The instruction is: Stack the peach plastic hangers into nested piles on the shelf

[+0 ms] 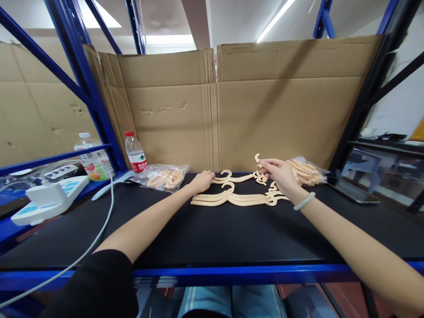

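Observation:
Cream-coloured clothes hanger pieces lie mid-table. At the back, my left hand point(202, 181) has its fingers closed on the left end of one hanger point(243, 179), with a hook rising from its middle. My right hand point(281, 173) pinches a small curved hook point(257, 157), held up above the hanger's right end. Beneath that hand lie several loose hooks point(261, 178), partly covered by the fingers. In front of both hands, a row of stacked hangers point(212, 200) lies flat, with one hook upright and more hooks at their right end.
A clear bag of cream pieces point(168, 177) lies left, another bag point(306, 171) right. Behind the left bag stands a water bottle point(135, 152). A power strip point(49, 203) and white cable point(106, 221) occupy the left side. Cardboard point(281, 106) walls the back; a phone-like slab point(356, 193) lies right.

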`<state>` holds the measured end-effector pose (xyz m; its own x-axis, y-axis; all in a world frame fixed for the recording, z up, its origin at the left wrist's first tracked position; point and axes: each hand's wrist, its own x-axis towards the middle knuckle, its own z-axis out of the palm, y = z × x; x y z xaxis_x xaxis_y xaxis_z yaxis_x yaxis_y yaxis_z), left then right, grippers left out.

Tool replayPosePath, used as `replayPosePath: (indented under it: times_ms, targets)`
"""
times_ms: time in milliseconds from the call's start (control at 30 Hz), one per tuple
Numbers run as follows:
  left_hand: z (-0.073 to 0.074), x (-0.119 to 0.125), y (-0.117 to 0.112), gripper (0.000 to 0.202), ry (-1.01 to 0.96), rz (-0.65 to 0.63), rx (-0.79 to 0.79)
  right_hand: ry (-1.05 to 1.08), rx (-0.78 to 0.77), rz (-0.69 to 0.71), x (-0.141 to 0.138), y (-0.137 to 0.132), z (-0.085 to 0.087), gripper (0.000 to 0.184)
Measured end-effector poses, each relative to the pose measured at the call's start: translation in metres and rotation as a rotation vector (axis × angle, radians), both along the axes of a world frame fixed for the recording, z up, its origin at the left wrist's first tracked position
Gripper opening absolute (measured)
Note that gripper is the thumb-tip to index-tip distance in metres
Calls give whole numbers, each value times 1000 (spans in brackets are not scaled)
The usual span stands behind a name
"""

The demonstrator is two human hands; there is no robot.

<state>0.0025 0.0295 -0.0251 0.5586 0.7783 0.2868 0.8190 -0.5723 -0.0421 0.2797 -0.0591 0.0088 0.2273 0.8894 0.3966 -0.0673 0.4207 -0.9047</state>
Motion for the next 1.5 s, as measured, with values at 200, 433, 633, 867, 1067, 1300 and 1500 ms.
replayPosePath:
  times_ms: [200,433,633,867,1067,1300,1500]
  targets:
    - [13,0,-10,15,-84,42,31,32,-59,57,5,2,-6,32]
    - [33,-8,-42,11,-262,62,107,163,-39,126,9,5,-11,47]
    - [27,-18,-83,17,-557,-123,5,55,-155,214,18,-6,-24,29]
    - [6,-29,-116,19,-579,-142,-6,16,-319,439,32,-15,-28,19]
    - [2,-30,-118,15,-572,-133,-34,-29,-441,576,33,-23,-24,16]
    - [5,-28,-123,13,-582,-125,-57,-79,-594,709,29,-32,-19,14]
    - [3,-29,-123,12,-581,-143,-59,-26,-659,719,28,-33,-17,9]
